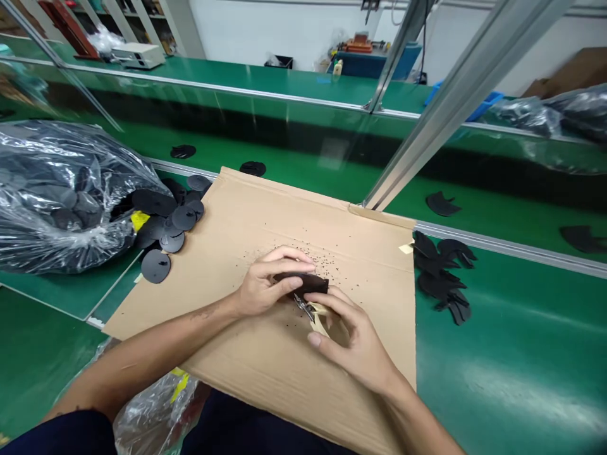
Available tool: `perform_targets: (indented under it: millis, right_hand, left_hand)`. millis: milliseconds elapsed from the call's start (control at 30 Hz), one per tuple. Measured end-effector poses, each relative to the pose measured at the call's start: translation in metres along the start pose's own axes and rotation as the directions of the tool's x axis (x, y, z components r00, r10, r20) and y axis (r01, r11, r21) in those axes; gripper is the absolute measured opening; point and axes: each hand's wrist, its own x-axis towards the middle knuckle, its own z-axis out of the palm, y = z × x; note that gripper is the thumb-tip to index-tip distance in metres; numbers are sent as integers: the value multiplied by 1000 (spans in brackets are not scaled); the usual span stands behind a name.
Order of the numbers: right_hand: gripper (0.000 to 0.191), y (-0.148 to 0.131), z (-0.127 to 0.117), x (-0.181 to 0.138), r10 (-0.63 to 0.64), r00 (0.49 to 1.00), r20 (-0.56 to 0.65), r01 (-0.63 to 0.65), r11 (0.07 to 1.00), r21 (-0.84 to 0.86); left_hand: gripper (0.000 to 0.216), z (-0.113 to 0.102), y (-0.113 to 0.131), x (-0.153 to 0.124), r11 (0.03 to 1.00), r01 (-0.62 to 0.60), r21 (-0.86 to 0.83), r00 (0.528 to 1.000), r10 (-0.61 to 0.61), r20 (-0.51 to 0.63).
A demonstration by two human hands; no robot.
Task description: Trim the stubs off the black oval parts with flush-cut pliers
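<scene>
My left hand (pixel 265 282) pinches a thin black plastic piece (pixel 303 284) between thumb and fingers, above a brown cardboard sheet (pixel 275 202). My right hand (pixel 353 328) is wrapped round small metal nippers (pixel 305 308) whose handles look covered in cream tape. The tool's jaws lie just below the black piece; whether they touch it, I cannot tell. Fingers of my right hand reach the lower right edge of the piece. Tiny black crumbs (pixel 327 260) are scattered over the cardboard just beyond my hands.
At left, a clear plastic bag (pixel 66 196) spills black discs (pixel 155 266) onto the cardboard's edge. Black curved pieces (pixel 439 278) lie heaped on the green table (pixel 512 354) at right. A slanting metal post (pixel 427 133) rises behind the cardboard. More black pieces (pixel 253 168) lie on the green belt beyond.
</scene>
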Motion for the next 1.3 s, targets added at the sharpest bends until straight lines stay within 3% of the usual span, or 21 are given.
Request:
perform_targets:
  millis: [167,333,633,833,1300]
  right_hand:
    - [42,0,3,-3,-25,999,-21,23,995,-100]
    - [46,0,7,-4,-53,999,1,53,994,-101]
    - [51,7,8,-4,-98,995,-21,91,974,-206]
    - [50,8,5,-1,-155,986,-60,146,979,-142]
    - [49,11,8,-3,-181,982,-60,175,981,-86]
  left_hand:
    - [25,1,-2,0,984,170,-56,985,-169,33]
    - [26,4,-3,-4,976,219,-5,976,-219,6]
    - [42,0,-5,-4,967,253,-31,965,-250,79]
    - [22,2,-5,1,995,95,34,993,-97,62]
    - [25,-2,-2,1,991,-94,97,989,82,119]
